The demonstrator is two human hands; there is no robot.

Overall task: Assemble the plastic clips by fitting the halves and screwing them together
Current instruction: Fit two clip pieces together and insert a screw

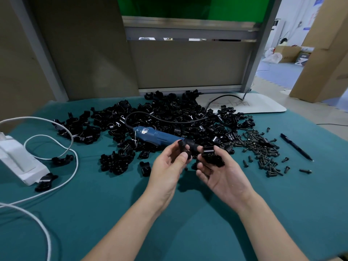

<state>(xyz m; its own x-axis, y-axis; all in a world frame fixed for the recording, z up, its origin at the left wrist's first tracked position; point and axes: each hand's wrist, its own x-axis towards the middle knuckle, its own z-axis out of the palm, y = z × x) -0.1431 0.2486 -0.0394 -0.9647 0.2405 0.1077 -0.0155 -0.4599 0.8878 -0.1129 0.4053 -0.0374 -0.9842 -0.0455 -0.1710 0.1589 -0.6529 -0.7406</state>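
My left hand (167, 166) pinches a black plastic clip half (183, 147) between thumb and fingers, above the green table. My right hand (220, 172) holds another black clip half (211, 156) in its curled fingers, a short gap to the right of the first. A big heap of black clip halves (169, 117) spreads behind both hands. A blue electric screwdriver (158, 135) lies on the heap, its tip hidden behind the left hand's piece. A pile of dark screws (261, 147) lies to the right of my right hand.
A black pen (295, 146) lies right of the screws. A white box (17, 161) and white cable (56, 187) sit at the left, with two assembled clips (46, 182) beside them. The screwdriver's black cord (169, 120) runs back over a white board (259, 104). Cardboard panels stand behind.
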